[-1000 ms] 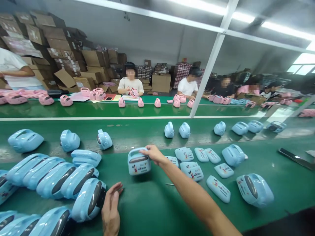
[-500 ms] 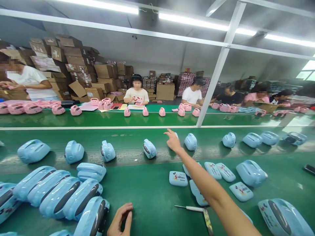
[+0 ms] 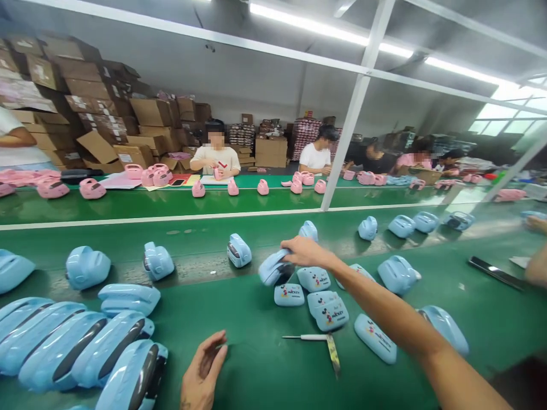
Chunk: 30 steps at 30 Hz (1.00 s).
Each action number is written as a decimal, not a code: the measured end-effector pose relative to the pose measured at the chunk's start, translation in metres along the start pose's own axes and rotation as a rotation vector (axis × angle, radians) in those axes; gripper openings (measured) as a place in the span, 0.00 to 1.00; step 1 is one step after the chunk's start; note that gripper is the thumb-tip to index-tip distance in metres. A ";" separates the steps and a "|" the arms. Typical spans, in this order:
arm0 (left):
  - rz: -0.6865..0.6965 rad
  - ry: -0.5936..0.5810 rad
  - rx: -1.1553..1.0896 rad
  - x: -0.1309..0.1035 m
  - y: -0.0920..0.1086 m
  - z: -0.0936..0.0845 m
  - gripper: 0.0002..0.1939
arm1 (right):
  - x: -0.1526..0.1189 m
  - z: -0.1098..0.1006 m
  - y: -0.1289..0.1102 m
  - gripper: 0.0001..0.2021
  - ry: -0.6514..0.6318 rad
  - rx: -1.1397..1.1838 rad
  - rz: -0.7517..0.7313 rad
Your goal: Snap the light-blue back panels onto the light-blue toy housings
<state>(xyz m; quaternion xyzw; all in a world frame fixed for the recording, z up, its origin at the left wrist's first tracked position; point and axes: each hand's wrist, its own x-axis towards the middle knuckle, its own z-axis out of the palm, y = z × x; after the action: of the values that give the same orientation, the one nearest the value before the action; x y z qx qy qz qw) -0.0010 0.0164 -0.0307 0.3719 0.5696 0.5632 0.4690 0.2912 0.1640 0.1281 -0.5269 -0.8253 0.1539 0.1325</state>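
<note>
My right hand (image 3: 305, 251) is closed on the handle of a light-blue plastic housing (image 3: 272, 269), tilted above the near edge of the belt. Just below it lie light-blue panels with a cartoon mouse print (image 3: 328, 311). My left hand (image 3: 204, 364) hovers over the green table with fingers apart and nothing in it. To its left stands a row of blue housings with dark strips (image 3: 92, 347). A screwdriver with a white handle (image 3: 314, 337) lies between the hands, beside a patterned strip (image 3: 333, 356).
Other blue housings (image 3: 239, 250) stand along the belt (image 3: 205, 233). A white post (image 3: 348, 125) rises beyond it. People work behind pink housings (image 3: 262, 187) on the far side. A dark phone-like object (image 3: 496, 272) and another person's blurred arm (image 3: 537, 265) are at right.
My right hand has closed on a blue housing and brought it toward the near side of the belt. The view has turned right. My left hand stays low with its fingers apart.
</note>
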 end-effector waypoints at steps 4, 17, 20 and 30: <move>-0.187 -0.357 -0.409 -0.011 0.001 0.039 0.42 | -0.047 0.023 -0.046 0.13 -0.170 0.280 -0.077; -0.455 -0.363 -0.778 -0.041 -0.022 -0.012 0.46 | -0.091 0.069 0.067 0.42 0.105 0.059 0.744; -0.371 -0.210 -0.646 -0.045 -0.022 -0.021 0.41 | -0.093 0.069 0.072 0.40 0.126 0.056 0.748; -0.060 0.026 -0.257 -0.050 0.027 0.004 0.51 | -0.113 0.102 -0.034 0.30 -0.096 1.115 0.164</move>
<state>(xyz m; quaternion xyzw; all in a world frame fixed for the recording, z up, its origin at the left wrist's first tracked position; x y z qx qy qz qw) 0.0144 -0.0278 0.0024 0.2841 0.5096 0.6219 0.5223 0.2702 0.0363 0.0414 -0.4320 -0.5807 0.6001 0.3405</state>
